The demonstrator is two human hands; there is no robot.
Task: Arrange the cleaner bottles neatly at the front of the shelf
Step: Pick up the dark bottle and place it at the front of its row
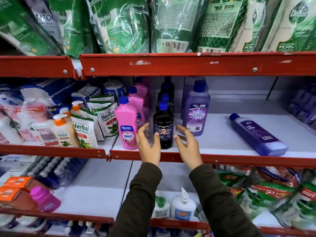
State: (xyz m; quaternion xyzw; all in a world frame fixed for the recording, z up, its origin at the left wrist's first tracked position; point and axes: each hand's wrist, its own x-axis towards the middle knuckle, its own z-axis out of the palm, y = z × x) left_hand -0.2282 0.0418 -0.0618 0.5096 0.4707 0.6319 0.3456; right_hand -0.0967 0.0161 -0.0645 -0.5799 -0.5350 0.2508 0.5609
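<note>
Hands nearest: left hand (148,144) and right hand (187,145) spread wide either side of the dark bottle (163,129), fingers loose, holding nothing (left thumb at most brushing the label). Bottle upright at the front lip of the shelf (222,157), between the pink bottle (126,124) and the purple bottle (196,112). Likely rigid plastic, full of liquid, so fairly heavy and glossy enough to slip; best taken around the waist at the label, both palms, not by the blue cap. Behind it, more dark bottles in a file running back. Off to the right, well apart, a fallen bottle (258,134) flat on its side, worth gripping mid-body to stand up
</note>
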